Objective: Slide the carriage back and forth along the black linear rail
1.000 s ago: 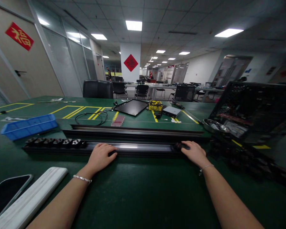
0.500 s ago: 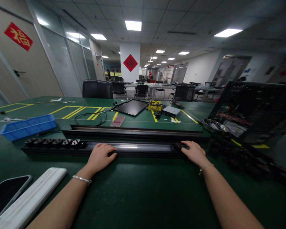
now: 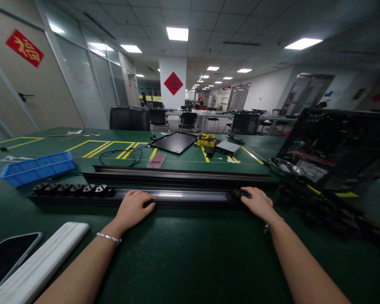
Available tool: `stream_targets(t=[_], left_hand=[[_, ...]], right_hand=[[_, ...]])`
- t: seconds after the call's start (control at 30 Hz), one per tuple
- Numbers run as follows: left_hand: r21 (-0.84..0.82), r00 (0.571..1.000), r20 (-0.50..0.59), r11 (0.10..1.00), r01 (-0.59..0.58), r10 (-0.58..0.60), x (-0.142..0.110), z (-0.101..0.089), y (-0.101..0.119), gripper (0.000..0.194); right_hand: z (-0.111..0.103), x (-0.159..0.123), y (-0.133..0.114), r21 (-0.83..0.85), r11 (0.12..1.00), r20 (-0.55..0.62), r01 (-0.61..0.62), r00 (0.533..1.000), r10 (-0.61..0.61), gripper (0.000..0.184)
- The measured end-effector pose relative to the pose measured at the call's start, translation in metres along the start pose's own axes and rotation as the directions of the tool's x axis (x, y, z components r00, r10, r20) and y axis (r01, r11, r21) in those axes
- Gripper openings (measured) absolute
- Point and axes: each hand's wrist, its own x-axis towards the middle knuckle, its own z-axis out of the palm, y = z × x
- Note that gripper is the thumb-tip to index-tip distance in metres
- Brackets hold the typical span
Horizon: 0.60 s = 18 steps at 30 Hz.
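A long black rail (image 3: pixel 190 196) with a shiny channel lies crosswise on the green table. Several small black modules with metallic tops (image 3: pixel 82 189) sit in a row in its left part. My left hand (image 3: pixel 135 208) grips the rail just right of that row, thumb on the near edge and fingers over the top. At the rail's right end, my right hand (image 3: pixel 257 202) has its fingers closed on a dark module (image 3: pixel 237 194) in the channel; the hand partly hides it. Behind lies a second black rail (image 3: pixel 180 174), parallel to the first.
On the left are a blue bin (image 3: pixel 38 168), a white bar (image 3: pixel 47 261) and a phone-like device (image 3: pixel 9 257). A dark heap of parts (image 3: pixel 332 215), a metal bowl (image 3: pixel 285 166) and a large black panel (image 3: pixel 332 143) stand right. Farther back lies a flat screen (image 3: pixel 174 142).
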Motion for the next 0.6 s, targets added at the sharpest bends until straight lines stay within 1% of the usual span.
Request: stream_targets(t=[0.5,0.6], left_hand=[[-0.011,1.0,0.007,1.0,0.0,0.0,-0.0002,-0.0024,0.0009,0.028],[-0.011,1.0,0.001,1.0,0.007,-0.007,-0.0002,-0.002,0.0008,0.028]], right_hand=[[0.0006,0.0017,0.0036,0.017,1.0,0.031,-0.003,1.0,0.002,0.047],[0.0021,0.003,0.0052,0.019,1.0,0.018,0.005,1.0,-0.005,0.046]])
